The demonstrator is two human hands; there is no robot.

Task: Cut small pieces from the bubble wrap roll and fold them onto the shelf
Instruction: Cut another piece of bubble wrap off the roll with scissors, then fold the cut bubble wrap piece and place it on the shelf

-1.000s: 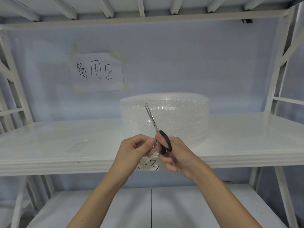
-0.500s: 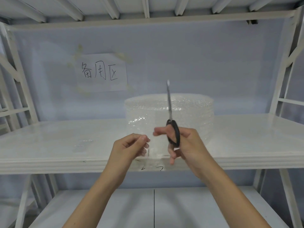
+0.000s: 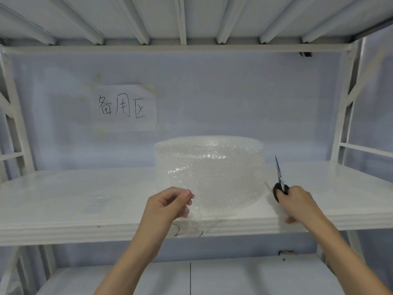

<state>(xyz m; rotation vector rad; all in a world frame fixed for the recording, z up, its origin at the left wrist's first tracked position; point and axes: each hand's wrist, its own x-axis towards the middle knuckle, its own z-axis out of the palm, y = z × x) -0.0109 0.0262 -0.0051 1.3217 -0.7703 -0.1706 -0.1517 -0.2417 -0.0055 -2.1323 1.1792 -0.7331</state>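
A clear bubble wrap roll (image 3: 209, 169) stands on end in the middle of the white shelf (image 3: 63, 201). My left hand (image 3: 168, 206) pinches a small clear piece of bubble wrap (image 3: 192, 218) in front of the roll, hanging over the shelf's front edge. My right hand (image 3: 297, 204) is to the right of the roll and holds black-handled scissors (image 3: 280, 182), blades closed and pointing up. A faint flat piece of bubble wrap (image 3: 100, 199) lies on the shelf at the left.
A paper sign (image 3: 124, 108) with handwriting is taped to the back wall. White frame posts (image 3: 344, 107) stand on both sides, a shelf underside lies overhead, and a lower shelf (image 3: 212, 277) is below. Numbers are written on the shelf's front edge.
My right hand has carried the scissors away from the left hand to the right side of the roll. My left hand still holds the small piece and has moved little.
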